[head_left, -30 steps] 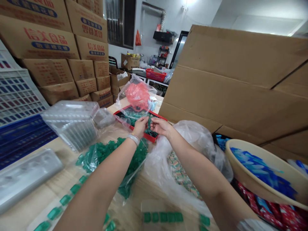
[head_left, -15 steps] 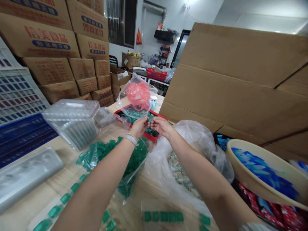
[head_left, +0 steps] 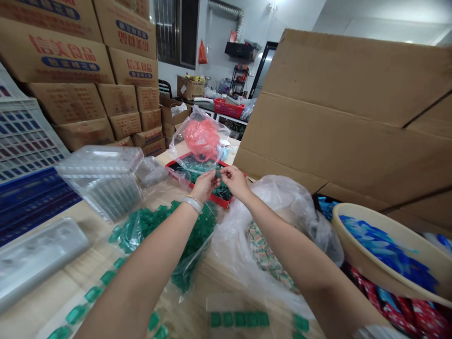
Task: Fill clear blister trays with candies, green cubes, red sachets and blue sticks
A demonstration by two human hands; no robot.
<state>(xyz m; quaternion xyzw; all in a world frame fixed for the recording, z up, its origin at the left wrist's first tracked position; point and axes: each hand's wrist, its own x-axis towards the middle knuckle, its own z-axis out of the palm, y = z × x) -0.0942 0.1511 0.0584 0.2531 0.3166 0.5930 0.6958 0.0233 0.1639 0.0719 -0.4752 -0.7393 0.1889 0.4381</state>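
Observation:
My left hand (head_left: 207, 184), with a pale bangle at its wrist, is closed in a pinch above the near side of a red-rimmed tray (head_left: 223, 202). Facing it, my right hand (head_left: 236, 182) also has thumb and fingers pinched together. Between the two sets of fingertips is a small green wrapped piece (head_left: 218, 173), partly hidden. Similar green pieces in clear wrapping fill the tray. Below my left forearm lies a heap of green translucent blocks (head_left: 192, 252) in clear plastic. A white plastic bag (head_left: 229, 245) with striped small blocks (head_left: 266, 256) spreads under my right forearm.
Rows of green blocks (head_left: 240, 318) lie at the table's near edge. Clear plastic boxes (head_left: 102, 179) and a silvery tray (head_left: 38, 254) stand left. A cream tub (head_left: 374, 240) of blue packets is right, a cardboard sheet (head_left: 339, 122) behind it. A red plastic bag (head_left: 201, 136) sits beyond the tray.
My right hand has drawn its fingers in to a tighter pinch and lifted slightly. My left hand stays almost in place. The view has shifted slightly.

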